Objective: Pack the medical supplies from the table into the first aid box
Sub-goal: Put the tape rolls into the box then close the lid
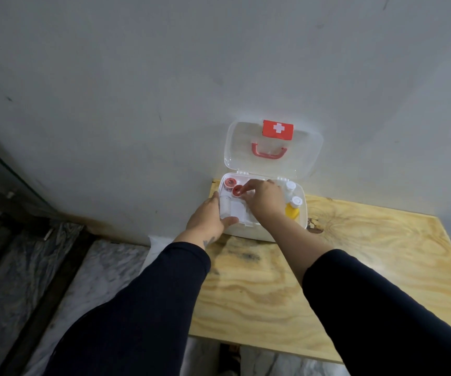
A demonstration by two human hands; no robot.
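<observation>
Your left hand (208, 217) grips the box (304, 210) to steady it while your right hand's (266, 198) fingers pinch a red tape roll (237, 190) into place.

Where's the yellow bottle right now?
Head view: the yellow bottle lies inside the box, at its right end, beside the right hand.

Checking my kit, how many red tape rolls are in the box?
2: one tape roll at the back left corner, another just beside it at the right hand's fingers. More may be hidden.
</observation>
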